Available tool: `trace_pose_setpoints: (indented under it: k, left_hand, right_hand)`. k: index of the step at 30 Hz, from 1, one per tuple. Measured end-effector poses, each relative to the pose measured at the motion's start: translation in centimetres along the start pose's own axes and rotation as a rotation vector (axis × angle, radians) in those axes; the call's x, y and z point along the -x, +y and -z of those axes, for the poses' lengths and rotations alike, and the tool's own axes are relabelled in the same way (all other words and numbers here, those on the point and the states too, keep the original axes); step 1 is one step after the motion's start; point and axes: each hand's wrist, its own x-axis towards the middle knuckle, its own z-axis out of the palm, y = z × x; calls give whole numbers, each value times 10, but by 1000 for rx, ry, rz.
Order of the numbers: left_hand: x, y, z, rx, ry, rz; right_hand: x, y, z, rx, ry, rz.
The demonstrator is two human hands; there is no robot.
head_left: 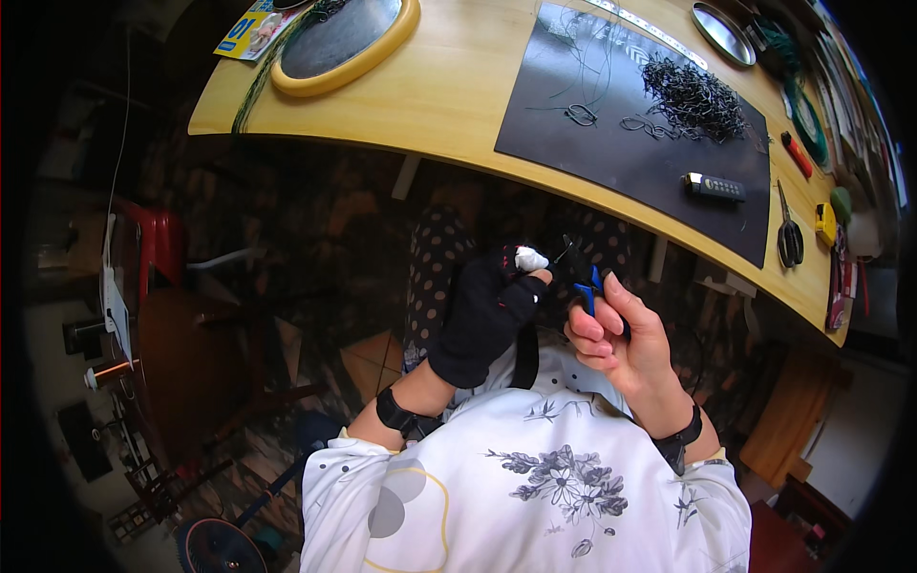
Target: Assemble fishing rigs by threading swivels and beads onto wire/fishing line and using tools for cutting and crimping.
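Observation:
My left hand (487, 310) wears a black fingerless glove with white tape on one fingertip; its fingers pinch something small and dark that I cannot make out. My right hand (616, 334) is closed around small pliers (585, 282) with blue handles, their dark jaws pointing up toward the left fingertips. Both hands are held close together below the table's near edge, over my lap. On the wooden table (458, 76) lies a black mat (611, 124) with a heap of dark wire pieces (693, 95) and a few loose wire loops (581, 115).
A round yellow-rimmed tray (349, 43) sits at the table's left. A black rectangular device (714, 186), scissors (789, 234), a metal dish (723, 33) and small tools line the table's right side. A red stool (158, 244) stands on the floor at left.

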Motion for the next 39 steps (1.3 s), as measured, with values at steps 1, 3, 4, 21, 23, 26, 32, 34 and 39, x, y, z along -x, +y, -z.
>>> trace_pose_setpoints:
  k: [1, 3, 4, 21, 23, 26, 32, 34, 39]
  left_hand:
    - [0, 0, 0, 21, 3, -10]
    - [-2, 1, -2, 54, 14, 80]
    - [-4, 1, -2, 87, 15, 103]
    - [-12, 10, 5, -18, 106, 135]
    - [-10, 10, 3, 0, 95, 131]
    - [-9, 10, 2, 32, 66, 157]
    - [-7, 11, 3, 49, 78, 206]
    - [-6, 10, 3, 42, 71, 219]
    - [-7, 9, 4, 87, 49, 220]
  right_hand:
    - [-1, 1, 1, -11, -15, -6]
    - [-2, 3, 3, -28, -9, -8]
    - [-3, 4, 4, -37, -13, -9]
    - [1, 2, 20, 1347, 217, 512]
    - [2, -3, 22, 1604, 199, 754]
    - [0, -5, 23, 1709, 263, 882]
    - [-3, -10, 22, 1731, 226, 977]
    - [-4, -10, 21, 1720, 223, 962]
    - [-3, -11, 19, 1701, 201, 966]
